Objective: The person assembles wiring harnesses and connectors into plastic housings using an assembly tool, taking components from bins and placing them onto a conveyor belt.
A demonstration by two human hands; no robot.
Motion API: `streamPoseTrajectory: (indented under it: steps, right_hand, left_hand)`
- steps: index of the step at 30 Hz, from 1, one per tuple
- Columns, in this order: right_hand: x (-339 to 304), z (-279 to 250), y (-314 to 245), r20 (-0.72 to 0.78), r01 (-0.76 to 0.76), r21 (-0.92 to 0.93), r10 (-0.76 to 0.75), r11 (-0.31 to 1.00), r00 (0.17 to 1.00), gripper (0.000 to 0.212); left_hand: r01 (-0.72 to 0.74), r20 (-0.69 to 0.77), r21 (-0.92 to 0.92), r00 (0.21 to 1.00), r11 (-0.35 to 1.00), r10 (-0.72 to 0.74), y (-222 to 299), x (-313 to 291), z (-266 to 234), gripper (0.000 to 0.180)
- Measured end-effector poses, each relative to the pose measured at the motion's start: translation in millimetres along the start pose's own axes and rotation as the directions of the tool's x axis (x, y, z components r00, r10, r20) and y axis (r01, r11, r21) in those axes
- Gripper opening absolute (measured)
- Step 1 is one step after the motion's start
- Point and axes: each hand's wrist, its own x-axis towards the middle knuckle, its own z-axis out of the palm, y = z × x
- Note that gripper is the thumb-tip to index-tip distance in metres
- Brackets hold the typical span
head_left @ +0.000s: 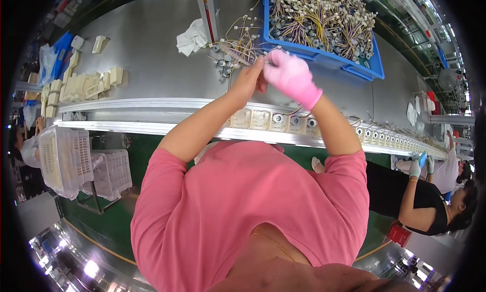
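My bare left hand (246,83) and my right hand (292,78), in a pink glove, meet above the grey worktable. The fingertips of both are pinched close together. Whatever is between them is too small and too covered to name. Just left of them lies a loose heap of small grey parts with wires (225,65) and white connectors. Beyond my right hand stands a blue bin (324,55) piled with bundles of wired parts (324,18). Below my hands, a metal rail track (192,103) carries a row of cream square housings (259,120), some with round grey parts in them.
A crumpled white cloth (192,37) lies by an upright metal post (207,13). Cream plastic housings (81,84) are heaped at the left. Clear plastic crates (66,160) stand on the floor there. At the right, a co-worker in black (425,206) works along the same track.
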Motion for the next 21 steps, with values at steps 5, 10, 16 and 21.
streamPoseTrajectory:
  steps: [5,10,16,21]
  right_hand:
    - [-33,26,8,-0.159,0.193,-0.454,-0.292,0.870,0.943,0.018]
    - [-46,32,22,0.054,-0.074,0.111,0.068,0.991,0.996,0.035]
    - [-61,41,28,0.085,-0.096,0.283,0.074,0.954,0.994,0.033]
    - [-74,53,39,0.144,0.326,-0.088,-0.311,0.941,0.939,0.023]
  left_hand:
    - [0.123,0.053,-0.012,0.991,0.992,-0.123,-6,5,-6,0.038]
    - [0.349,0.300,-0.148,0.907,0.926,-0.294,-8,-3,-22,0.016]
    - [0.090,0.276,0.207,0.950,0.974,-0.147,-16,-13,-28,0.027]
    - [-0.648,0.549,0.712,0.754,0.271,0.362,-24,-36,-32,0.017]
